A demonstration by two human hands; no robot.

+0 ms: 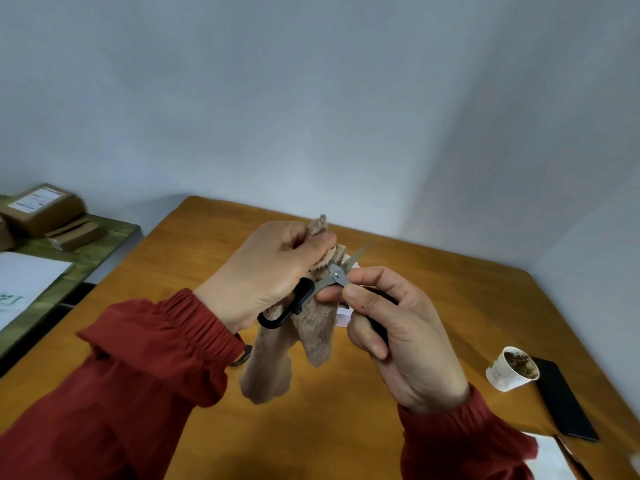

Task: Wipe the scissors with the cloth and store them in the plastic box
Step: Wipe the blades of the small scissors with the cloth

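Red sleeves, scissors, wooden table, grey walls

Both arms are in the same rust-red top, so the left sleeve and right sleeve match. The fabric looks soft and kinda loose, bunching into folds along the forearms. Each sleeve ends in a tightly gathered elastic band with the cloth puffing out behind it, clearest on the left cuff. The left hand and right hand are bare, nails cut short. A small dark strap-ish thing peeks out under the left cuff, can't tell what it is.
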